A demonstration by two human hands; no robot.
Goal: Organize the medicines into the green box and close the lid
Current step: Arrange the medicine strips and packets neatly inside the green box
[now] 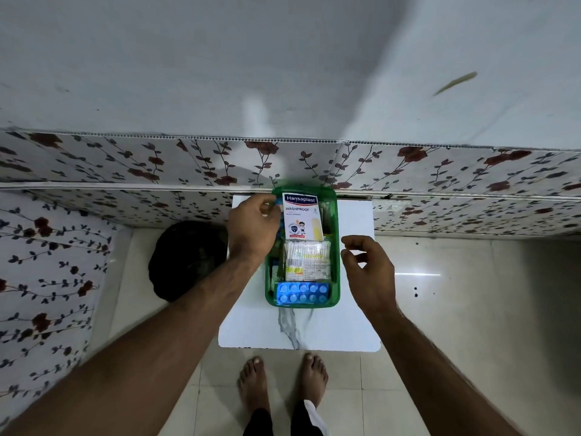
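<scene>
Touching green box (334, 247) rim, left fingers (267, 212), right hand (367, 265) beside

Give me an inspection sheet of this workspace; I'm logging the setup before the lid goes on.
Surface: white table, marble-like streak, bare around the box.
Job's things: green box open, holding Hansaplast pack, cotton swab packet, blue blister strip. Lid not identifiable.
Clutter: nothing seen on the table.
Grips: left hand on the box's left rim; right hand open beside it, empty.
Cables: nothing seen.
Surroundings: floral wall panels, dark round object on floor, bare feet.
</scene>
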